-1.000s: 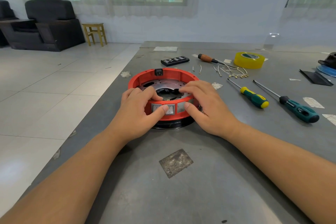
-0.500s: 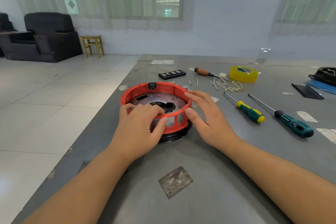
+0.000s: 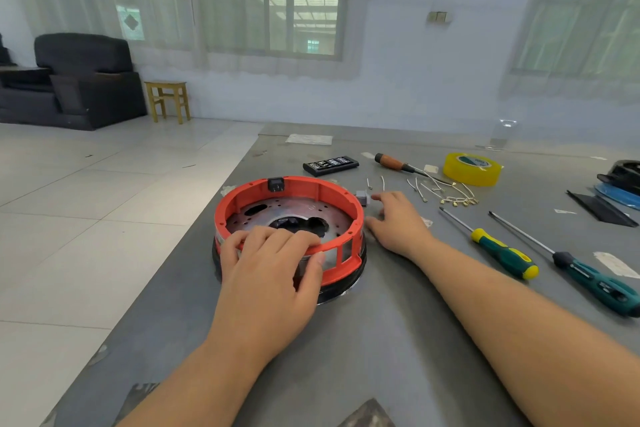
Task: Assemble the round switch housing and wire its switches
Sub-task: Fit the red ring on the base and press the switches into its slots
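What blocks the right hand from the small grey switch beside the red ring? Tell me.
Nothing visible. The right hand lies open on the table, fingertips just short of the grey switch by the red housing; only bare tabletop between.

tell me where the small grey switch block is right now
The small grey switch block sits on the grey table, just outside the red round housing on its far right, by the right hand.

Left hand [image 3: 268, 274] curled (right hand [image 3: 398, 222] open)
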